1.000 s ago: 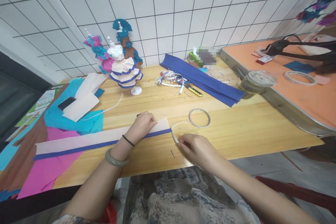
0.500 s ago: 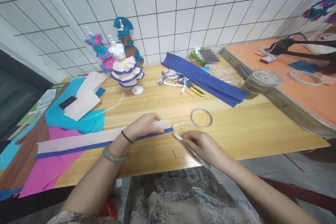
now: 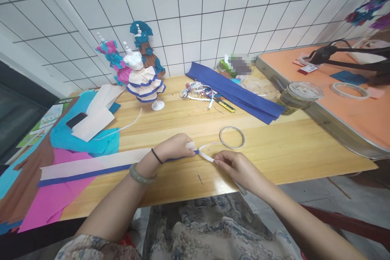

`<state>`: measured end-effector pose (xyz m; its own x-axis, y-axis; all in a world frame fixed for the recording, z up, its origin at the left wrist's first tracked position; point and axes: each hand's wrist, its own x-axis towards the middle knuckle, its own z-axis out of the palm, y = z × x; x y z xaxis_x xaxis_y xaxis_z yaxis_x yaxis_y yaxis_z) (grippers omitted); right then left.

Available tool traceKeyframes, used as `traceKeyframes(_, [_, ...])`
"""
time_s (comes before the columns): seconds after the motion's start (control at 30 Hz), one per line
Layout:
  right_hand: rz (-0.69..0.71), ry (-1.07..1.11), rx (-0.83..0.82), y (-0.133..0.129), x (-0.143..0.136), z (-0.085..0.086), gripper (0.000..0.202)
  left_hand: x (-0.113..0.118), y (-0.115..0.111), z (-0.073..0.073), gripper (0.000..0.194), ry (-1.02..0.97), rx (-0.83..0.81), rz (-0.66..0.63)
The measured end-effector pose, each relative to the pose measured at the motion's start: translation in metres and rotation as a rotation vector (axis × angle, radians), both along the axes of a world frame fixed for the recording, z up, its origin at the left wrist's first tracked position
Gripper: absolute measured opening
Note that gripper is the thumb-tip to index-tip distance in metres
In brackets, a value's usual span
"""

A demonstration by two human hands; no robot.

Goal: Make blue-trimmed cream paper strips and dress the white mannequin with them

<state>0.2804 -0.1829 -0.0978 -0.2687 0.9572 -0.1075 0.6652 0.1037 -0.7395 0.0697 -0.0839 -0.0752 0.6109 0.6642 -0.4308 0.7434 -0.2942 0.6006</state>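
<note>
A long cream crepe-paper strip with a blue edge (image 3: 100, 163) lies across the table and over pink paper. My left hand (image 3: 174, 148), with a bangle and a dark band at the wrist, is closed over its right end. My right hand (image 3: 234, 166) pinches a narrow white tape (image 3: 207, 156), which curves from the tip of the strip into the fingers. Just beyond the right hand lies a tape roll (image 3: 221, 136), with a thin band running to it from the strip's end. Whether the band and the tape are one piece is unclear.
Small paper-dressed figures, one in a cream and blue tiered dress (image 3: 146, 83), stand by the wall. Behind the hands lie a yellow cutter (image 3: 227, 105), scraps (image 3: 198, 91) and folded blue paper (image 3: 234, 93). A lidded tub (image 3: 300, 95) stands right; turquoise paper (image 3: 67, 130) and a phone (image 3: 76, 120) left.
My left hand has shifted slightly right, to the very end of the strip, and covers more of it. My right hand still pinches the tape. The view has moved a little.
</note>
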Motion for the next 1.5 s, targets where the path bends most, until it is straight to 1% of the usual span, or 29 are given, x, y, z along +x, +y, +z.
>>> traceKeyframes(0.1, [-0.041,-0.088,0.062,0.004,0.009,0.000,0.021,-0.001,0.000,-0.002,0.026,-0.010,-0.005,0.004])
traceKeyframes(0.27, [-0.112,-0.309,0.177,0.014,0.027,0.000,0.024,-0.004,0.002,-0.003,0.025,-0.027,-0.039,0.032])
traceKeyframes(0.33, [-0.130,-0.347,0.205,0.018,0.031,-0.001,0.025,-0.004,0.003,-0.003,0.025,-0.020,-0.041,0.031])
traceKeyframes(0.43, [-0.115,-0.315,0.224,0.020,0.034,-0.001,0.025,-0.003,0.004,0.000,0.026,-0.004,-0.033,0.032])
traceKeyframes(0.57, [-0.052,-0.156,0.202,0.022,0.040,0.003,0.024,-0.002,0.004,0.002,0.026,0.020,-0.075,0.061])
traceKeyframes(0.63, [-0.080,-0.131,0.212,0.028,0.047,0.005,0.023,-0.001,0.004,0.001,0.026,0.025,-0.084,0.069])
traceKeyframes(0.67, [-0.111,-0.151,0.231,0.034,0.051,0.006,0.023,-0.001,0.005,0.000,0.025,0.020,-0.083,0.067])
traceKeyframes(0.73, [-0.180,-0.274,0.286,0.052,0.059,0.008,0.026,-0.002,0.006,-0.003,0.024,0.003,-0.079,0.060])
traceKeyframes(0.8, [-0.231,-0.438,0.334,0.077,0.064,0.008,0.028,-0.003,0.008,-0.007,0.025,-0.014,-0.079,0.057])
traceKeyframes(0.83, [-0.247,-0.486,0.342,0.091,0.064,0.008,0.029,-0.004,0.008,-0.008,0.026,-0.017,-0.076,0.057])
traceKeyframes(0.9, [-0.261,-0.541,0.342,0.119,0.061,0.006,0.028,-0.005,0.009,-0.009,0.027,-0.019,-0.072,0.066])
traceKeyframes(0.97, [-0.250,-0.575,0.324,0.142,0.054,0.004,0.025,-0.005,0.008,-0.009,0.027,-0.036,-0.084,0.070])
traceKeyframes(1.07, [-0.228,-0.612,0.288,0.159,0.043,0.001,0.021,-0.005,0.006,-0.008,0.026,-0.100,-0.126,0.077])
traceKeyframes(1.2, [-0.243,-0.608,0.247,0.156,0.041,0.003,0.019,-0.007,0.005,-0.011,0.026,-0.184,-0.151,0.100])
traceKeyframes(1.33, [-0.335,-0.529,0.183,0.141,0.060,0.016,0.024,-0.008,0.007,-0.014,0.026,-0.197,-0.153,0.112])
traceKeyframes(1.43, [-0.397,-0.407,0.118,0.118,0.073,0.028,0.034,-0.010,0.007,-0.012,0.027,-0.210,-0.135,0.096])
traceKeyframes(1.5, [-0.423,-0.254,0.069,0.092,0.071,0.034,0.039,-0.011,0.007,-0.011,0.027,-0.233,-0.127,0.085])
